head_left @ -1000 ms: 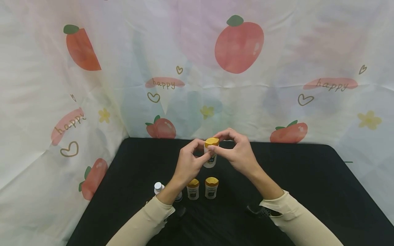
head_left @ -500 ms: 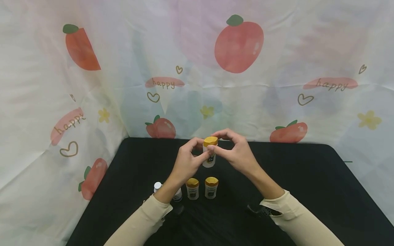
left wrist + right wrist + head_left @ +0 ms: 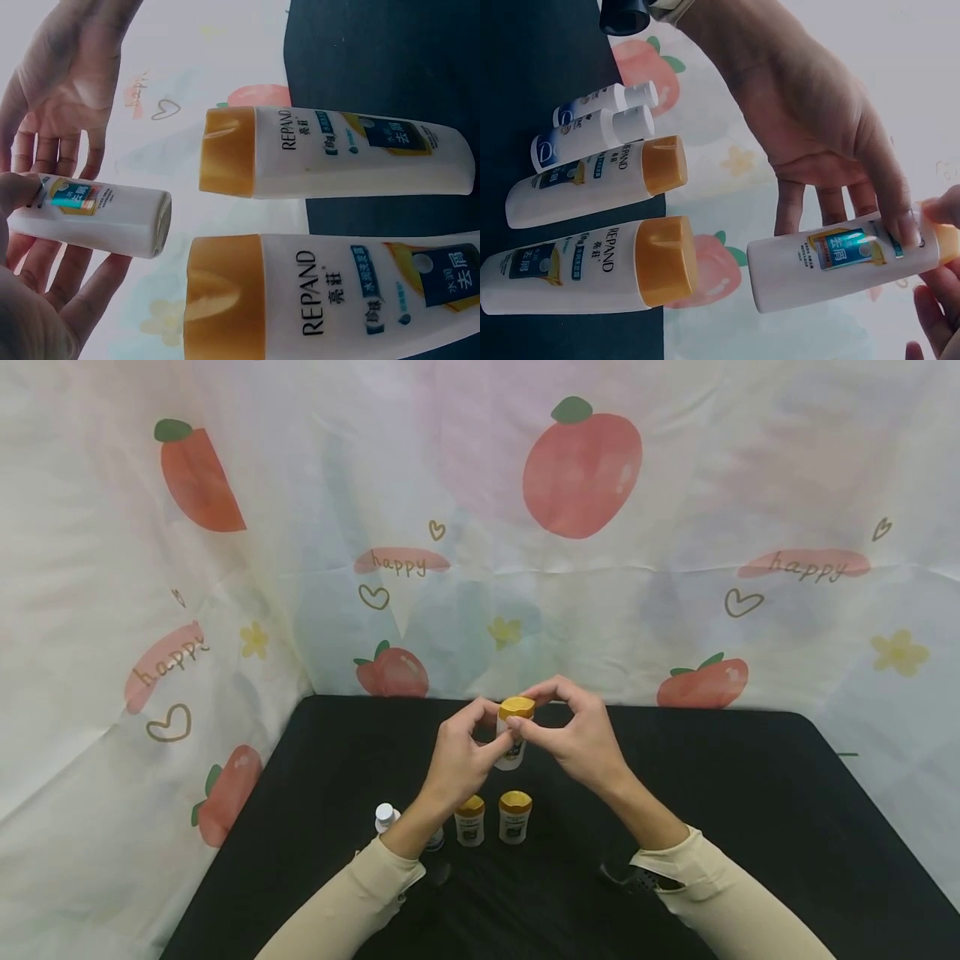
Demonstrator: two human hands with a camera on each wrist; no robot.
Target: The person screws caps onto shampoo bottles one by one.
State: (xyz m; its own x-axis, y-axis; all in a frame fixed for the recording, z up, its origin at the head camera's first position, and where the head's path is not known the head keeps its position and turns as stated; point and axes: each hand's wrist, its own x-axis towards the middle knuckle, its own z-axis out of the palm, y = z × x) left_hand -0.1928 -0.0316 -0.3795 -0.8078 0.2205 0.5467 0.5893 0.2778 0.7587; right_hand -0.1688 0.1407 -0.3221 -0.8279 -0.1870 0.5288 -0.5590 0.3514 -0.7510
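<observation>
A white shampoo bottle with a gold cap (image 3: 511,758) is held upright between both hands, raised above the black table. My left hand (image 3: 459,756) grips its body, thumb on the near side and fingers behind. My right hand (image 3: 588,735) pinches it at the gold cap, which shows in part in the right wrist view. In the left wrist view the fingers hide that cap, while the label and base of the held shampoo bottle (image 3: 97,217) show. Two matching shampoo bottles stand nearer on the table, one on the left (image 3: 470,828) and one on the right (image 3: 514,822).
Two smaller white bottles with blue labels stand further left; the head view shows one white cap (image 3: 385,815), with the left forearm covering much of them. The black table (image 3: 720,793) meets a fruit-print cloth (image 3: 480,485) at the back and left.
Both hands and the held shampoo bottle shift slightly left, then back right. Both grips stay on the bottle, and the standing bottles keep their places.
</observation>
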